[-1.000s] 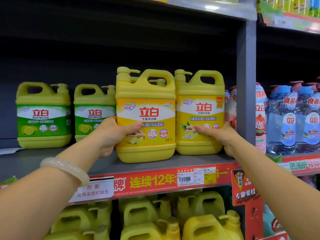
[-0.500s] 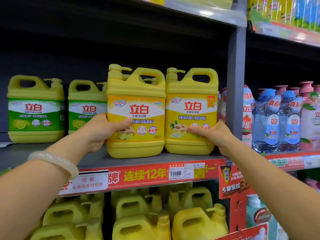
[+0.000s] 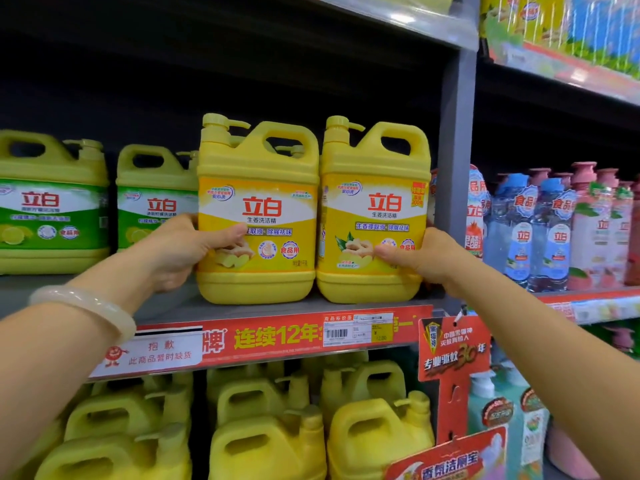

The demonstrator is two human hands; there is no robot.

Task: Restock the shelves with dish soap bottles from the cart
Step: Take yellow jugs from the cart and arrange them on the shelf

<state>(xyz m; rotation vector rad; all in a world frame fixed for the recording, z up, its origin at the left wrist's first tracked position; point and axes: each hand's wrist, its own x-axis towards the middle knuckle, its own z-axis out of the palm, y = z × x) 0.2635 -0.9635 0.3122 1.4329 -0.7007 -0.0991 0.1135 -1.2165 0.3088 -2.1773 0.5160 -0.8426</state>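
2 big yellow dish soap jugs stand upright, side by side, on the grey shelf (image 3: 221, 308). They sit near the front edge and touch each other. Each has a pump on top and a handle.

The left hand (image 3: 180, 247) grips the left yellow jug (image 3: 258, 209). Its thumb lies across the front label and its fingers curl round the jug's left side. A pale bangle (image 3: 85, 306) sits on that wrist.

The right hand (image 3: 420, 258) grips the right yellow jug (image 3: 374, 209). Its thumb presses on the low front of the label, and the rest of the hand wraps the jug's right side, close to the grey shelf post (image 3: 455, 168).

More to the left, further back on the same shelf, stand 2 green-label jugs (image 3: 52, 209). They are apart from the yellow ones.

A red strip (image 3: 277, 336) with yellow writing runs along the shelf's front edge. A white price tag (image 3: 358, 329) is stuck on it under the right jug, and a white sign (image 3: 152, 353) sits at its left end.

On the shelf below are many more yellow jugs (image 3: 270, 438), packed close. Past the post on the right stand blue bottles (image 3: 530, 230) and pink bottles (image 3: 595, 223). A red hanging card (image 3: 452, 348) is fixed by the post
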